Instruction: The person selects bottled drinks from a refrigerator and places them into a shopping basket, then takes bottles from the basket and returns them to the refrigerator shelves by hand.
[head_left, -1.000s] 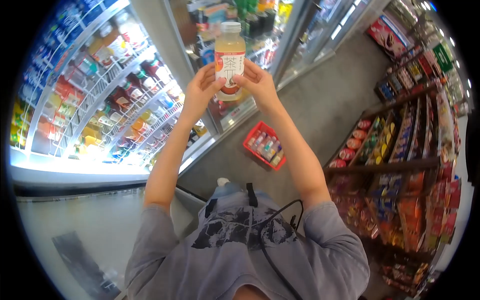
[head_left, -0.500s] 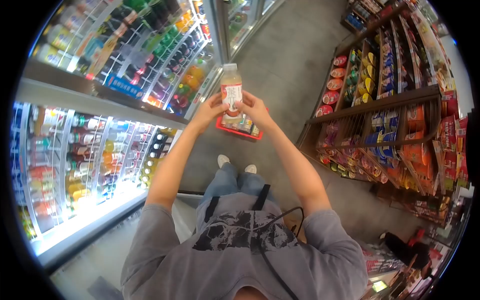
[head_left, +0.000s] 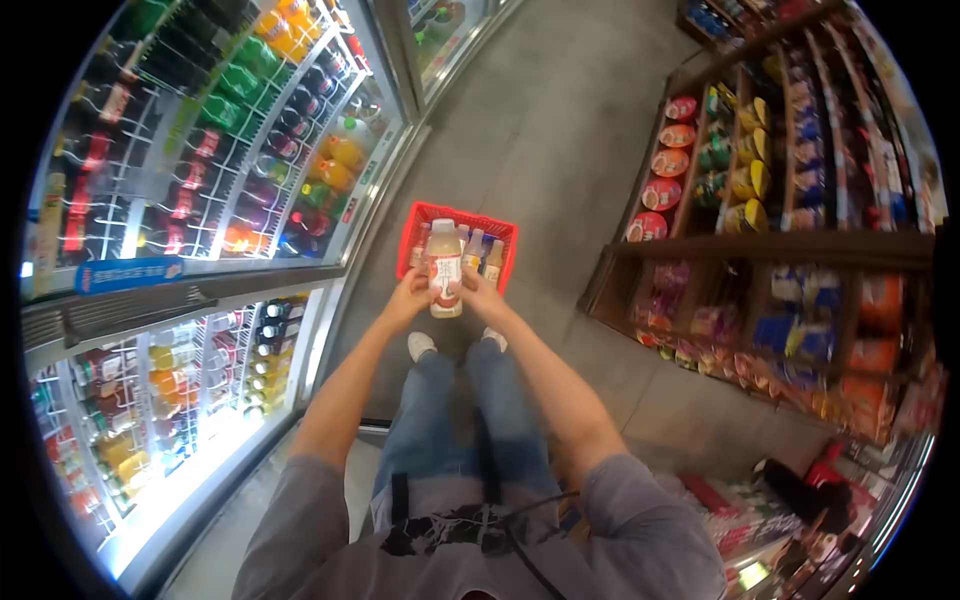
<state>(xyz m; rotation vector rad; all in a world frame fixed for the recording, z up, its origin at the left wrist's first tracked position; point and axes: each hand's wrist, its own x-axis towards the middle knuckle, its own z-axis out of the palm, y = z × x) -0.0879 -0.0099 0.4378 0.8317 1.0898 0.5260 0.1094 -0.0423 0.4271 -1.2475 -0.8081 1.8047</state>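
Note:
Between my two hands is a drink bottle (head_left: 445, 268) with a white cap, a pale cloudy drink and a white-and-red label. My left hand (head_left: 408, 300) grips its left side. On the other side, my right hand (head_left: 482, 297) has its fingers closed against the label. The bottle stands close to upright as I look down on it. Below it on the floor sits a red shopping basket (head_left: 497, 228) with several bottles inside. The held bottle hides part of the basket.
To the left are lit drink coolers with several rows of bottles (head_left: 240, 100); the lower cooler section (head_left: 200, 390) glows brightly. A wooden shelf rack (head_left: 690, 240) with cup noodles and packets stands on the right. Another person (head_left: 810, 495) is at the lower right. Grey floor (head_left: 540, 130) runs between.
My hands and the bottle have come lower in view, nearer my body. My view has tilted down, so more of the red basket and its bottles shows.

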